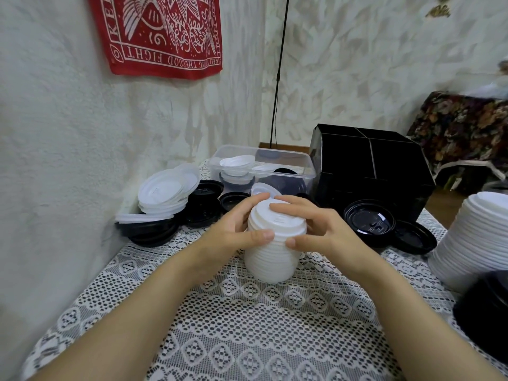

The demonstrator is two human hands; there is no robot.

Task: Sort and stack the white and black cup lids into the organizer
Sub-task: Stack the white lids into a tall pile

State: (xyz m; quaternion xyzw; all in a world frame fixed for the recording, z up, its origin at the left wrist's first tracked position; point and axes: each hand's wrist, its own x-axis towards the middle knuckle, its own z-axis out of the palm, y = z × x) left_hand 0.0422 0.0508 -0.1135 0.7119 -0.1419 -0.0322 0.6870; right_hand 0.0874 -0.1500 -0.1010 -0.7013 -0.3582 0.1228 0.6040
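Lace-covered counter, black organizer at far right, clear container beside it. At centre, stack of white lids standing on counter, gripped by left hand and right hand, both closed around upper part.

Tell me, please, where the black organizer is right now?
In the head view, the black organizer stands at the table's far right, beside the clear plastic container.

The tall white lid stack at the right edge of the frame is cut off, and so is the black stack below it. The upper part of the red cloth is cut off at the top edge. Inside the clear container the dark lids are blurred. The organizer compartments are too dark to see into.
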